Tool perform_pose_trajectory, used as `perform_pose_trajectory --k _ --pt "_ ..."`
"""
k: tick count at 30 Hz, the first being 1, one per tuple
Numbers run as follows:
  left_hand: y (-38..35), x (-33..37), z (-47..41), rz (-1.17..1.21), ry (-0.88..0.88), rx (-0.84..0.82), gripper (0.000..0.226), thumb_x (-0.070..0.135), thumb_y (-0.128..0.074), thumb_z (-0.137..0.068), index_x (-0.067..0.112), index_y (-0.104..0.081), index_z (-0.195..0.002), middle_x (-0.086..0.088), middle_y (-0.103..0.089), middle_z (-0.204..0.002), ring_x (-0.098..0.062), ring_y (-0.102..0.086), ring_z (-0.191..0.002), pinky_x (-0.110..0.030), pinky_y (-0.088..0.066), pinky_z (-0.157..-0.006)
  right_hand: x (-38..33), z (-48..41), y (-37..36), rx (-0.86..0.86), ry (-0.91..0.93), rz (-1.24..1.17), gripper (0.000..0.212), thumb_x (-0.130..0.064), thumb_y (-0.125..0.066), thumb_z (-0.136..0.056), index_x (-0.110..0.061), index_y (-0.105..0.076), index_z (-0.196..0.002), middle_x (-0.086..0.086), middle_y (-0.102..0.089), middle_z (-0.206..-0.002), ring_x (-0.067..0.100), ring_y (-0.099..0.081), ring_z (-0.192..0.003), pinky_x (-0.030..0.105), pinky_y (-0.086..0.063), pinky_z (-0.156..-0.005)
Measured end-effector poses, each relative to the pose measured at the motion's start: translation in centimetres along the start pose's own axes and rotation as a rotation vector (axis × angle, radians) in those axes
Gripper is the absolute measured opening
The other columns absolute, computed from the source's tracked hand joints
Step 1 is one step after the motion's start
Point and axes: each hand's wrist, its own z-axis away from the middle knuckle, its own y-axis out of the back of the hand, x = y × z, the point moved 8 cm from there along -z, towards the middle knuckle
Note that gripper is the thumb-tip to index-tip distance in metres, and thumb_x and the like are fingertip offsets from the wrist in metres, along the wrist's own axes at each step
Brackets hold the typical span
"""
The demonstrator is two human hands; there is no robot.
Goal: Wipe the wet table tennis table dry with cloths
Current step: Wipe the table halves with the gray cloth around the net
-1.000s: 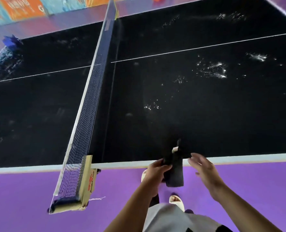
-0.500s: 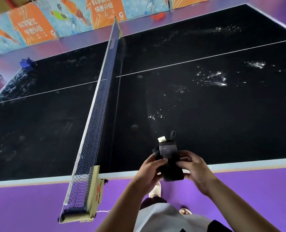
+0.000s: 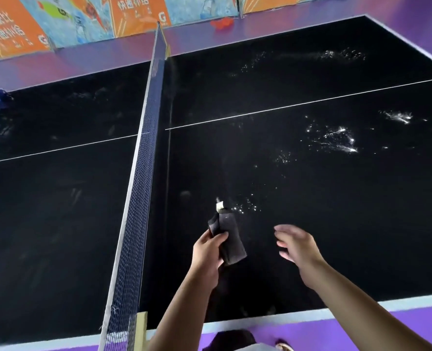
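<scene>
Orange panels of the printed barrier boards point(image 3: 134, 19) behind the black table tennis table point(image 3: 311, 224) carry pale Chinese characters, mirrored and too blurred to read with certainty. A white letter "G" stands at one panel's lower corner. The small pale tag point(image 3: 219, 206) on the folded dark cloth point(image 3: 229, 239) is illegible.

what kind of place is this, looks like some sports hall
Most likely an indoor table tennis venue: a black table tennis table with a net across it, purple sports flooring, and orange and blue sponsor banners along the far side.
</scene>
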Motion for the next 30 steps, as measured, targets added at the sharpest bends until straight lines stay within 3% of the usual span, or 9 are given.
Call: perform_pose_trajectory --k 4,6,10,13,15,17,22,26,30 --pt "1.2 5.8 -8.0 -0.097 -0.089 0.150 0.016 0.012 -0.068 -0.093 0.026 -0.075 -0.097 0.005 -0.078 -0.098 -0.012 -0.071 -0.100 -0.031 -0.053 -0.094 -3.2 -6.1 0.8 0.149 0.047 0.310 0.049 -0.035 -0.057 -0.092 -0.030 -0.048 -0.139 -0.003 -0.048 -0.138 0.023 -0.053 -0.117 0.041 -0.047 -0.094" --pt "0.4 9.0 -12.4 -0.167 -0.171 0.191 0.019 0.012 -0.067 -0.094 0.030 -0.073 -0.089 0.009 -0.076 -0.095 -0.007 -0.069 -0.094 -0.026 -0.051 -0.089 -4.3 -9.5 1.3 0.244 0.066 0.540 0.056 -0.039 -0.053 -0.093 -0.029 -0.037 -0.147 -0.001 -0.035 -0.151 0.026 -0.043 -0.131 0.046 -0.043 -0.100" --pt "-2.3 15.6 -21.8 -0.406 -0.359 0.261 0.017 0.011 -0.059 -0.091 0.019 -0.070 -0.081 0.006 -0.067 -0.076 -0.014 -0.061 -0.075 -0.029 -0.046 -0.071 -4.4 -15.8 2.2 0.419 0.027 0.918 0.066 -0.045 -0.042 -0.097 -0.024 -0.020 -0.156 0.004 -0.012 -0.165 0.023 -0.006 -0.152 0.049 -0.015 -0.118" --pt "-4.0 20.8 -28.1 -0.634 -0.516 0.388 0.017 0.016 -0.058 -0.093 0.023 -0.073 -0.095 0.004 -0.070 -0.091 -0.022 -0.067 -0.091 -0.032 -0.051 -0.072 -2.5 -18.1 1.8 0.526 0.027 1.109 0.068 -0.050 -0.032 -0.099 -0.023 -0.012 -0.159 0.009 -0.005 -0.166 0.023 0.005 -0.153 0.050 -0.007 -0.120" --pt "-5.7 23.9 -31.7 -0.815 -0.639 0.436 0.027 0.019 -0.056 -0.095 0.030 -0.071 -0.115 0.005 -0.069 -0.110 -0.022 -0.063 -0.105 -0.039 -0.053 -0.077 -1.5 -18.1 1.4 0.634 0.098 1.151 0.067 -0.047 -0.029 -0.098 -0.022 -0.016 -0.158 0.013 -0.012 -0.165 0.024 -0.001 -0.153 0.051 -0.006 -0.120" --pt "-8.0 26.4 -35.1 -0.948 -0.736 0.439 0.032 0.017 -0.054 -0.096 0.028 -0.069 -0.121 0.004 -0.065 -0.118 -0.022 -0.057 -0.112 -0.037 -0.046 -0.075 -1.3 -18.3 1.4 0.692 0.157 1.121 0.066 -0.047 -0.029 -0.096 -0.021 -0.025 -0.156 0.015 -0.023 -0.162 0.025 -0.011 -0.152 0.050 -0.007 -0.118" --pt "-16.9 29.0 -41.3 -1.253 -0.872 0.332 0.031 0.009 -0.050 -0.095 0.023 -0.069 -0.115 0.001 -0.067 -0.119 -0.027 -0.053 -0.111 -0.035 -0.038 -0.071 -2.3 -17.8 1.3 0.788 0.234 1.057 0.073 -0.048 -0.036 -0.085 -0.019 -0.038 -0.151 0.018 -0.032 -0.158 0.029 -0.024 -0.149 0.053 -0.011 -0.118" --pt "-22.6 27.6 -45.5 -1.494 -0.807 0.184 0.038 0.010 -0.050 -0.097 0.031 -0.068 -0.124 0.002 -0.065 -0.121 -0.026 -0.050 -0.116 -0.037 -0.037 -0.084 -2.8 -17.6 1.5 0.847 0.266 1.033 0.074 -0.047 -0.040 -0.082 -0.019 -0.041 -0.150 0.018 -0.036 -0.156 0.030 -0.030 -0.147 0.053 -0.014 -0.118" --pt "-24.3 23.9 -45.9 -1.387 -0.752 -0.113 0.040 0.014 -0.053 -0.096 0.033 -0.068 -0.127 0.015 -0.060 -0.112 -0.020 -0.048 -0.113 -0.035 -0.041 -0.097 -2.6 -17.8 1.5 0.835 0.289 1.026 0.073 -0.047 -0.038 -0.083 -0.016 -0.042 -0.149 0.020 -0.035 -0.156 0.032 -0.029 -0.148 0.054 -0.013 -0.119"
